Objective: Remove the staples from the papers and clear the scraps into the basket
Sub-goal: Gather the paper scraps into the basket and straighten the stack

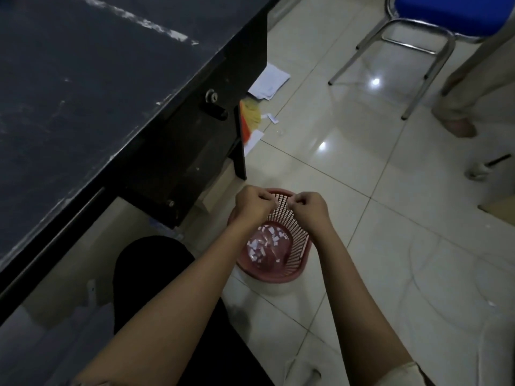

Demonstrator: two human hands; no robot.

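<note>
A pink plastic basket (296, 243) with a lattice wall stands on the tiled floor beside my knee. Several small white paper scraps (264, 243) lie in its bottom. Both hands hover over the far rim of the basket. My left hand (252, 206) and my right hand (310, 210) are close together, fingertips pinched. A tiny white scrap (289, 201) shows at the fingertips of my right hand, and a small white bit also shows at my left fingertips. No staple can be made out.
A dark desk (92, 87) with a locked drawer fills the left. Loose white and yellow papers (264, 87) lie on the floor past the desk leg. A blue chair (434, 29) with metal legs and another person's leg (459, 107) stand at the upper right.
</note>
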